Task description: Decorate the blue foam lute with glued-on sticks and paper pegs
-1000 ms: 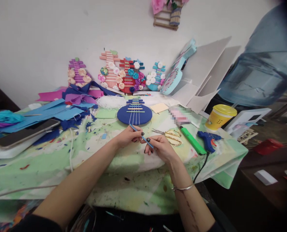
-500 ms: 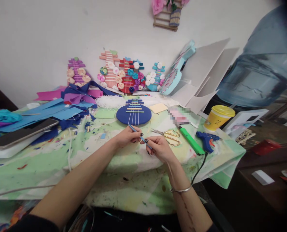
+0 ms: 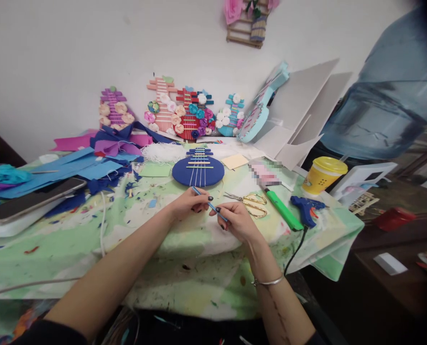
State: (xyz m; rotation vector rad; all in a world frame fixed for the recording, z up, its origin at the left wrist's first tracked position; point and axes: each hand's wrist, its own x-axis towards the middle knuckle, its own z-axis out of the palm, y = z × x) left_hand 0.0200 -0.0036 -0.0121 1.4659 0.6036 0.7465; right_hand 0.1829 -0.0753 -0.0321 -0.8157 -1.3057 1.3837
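A thin blue strip runs slantwise between my hands. Its upper left end is pinched in my left hand, and its lower right end is held by my right hand. Both hands are just above the cloth-covered table. Beyond them lies a dark blue lute-shaped piece with white strings and thin coloured crossbars. Gold-handled scissors rest to the right of my right hand.
To the right are a green cutter, a blue glue gun and a yellow-lidded cup. Blue felt and a phone lie left. Decorated lutes lean on the wall; a cord crosses the cloth.
The view has shifted very slightly. My hands stay nearly in place, with the blue strip still between them and slightly more of it showing.
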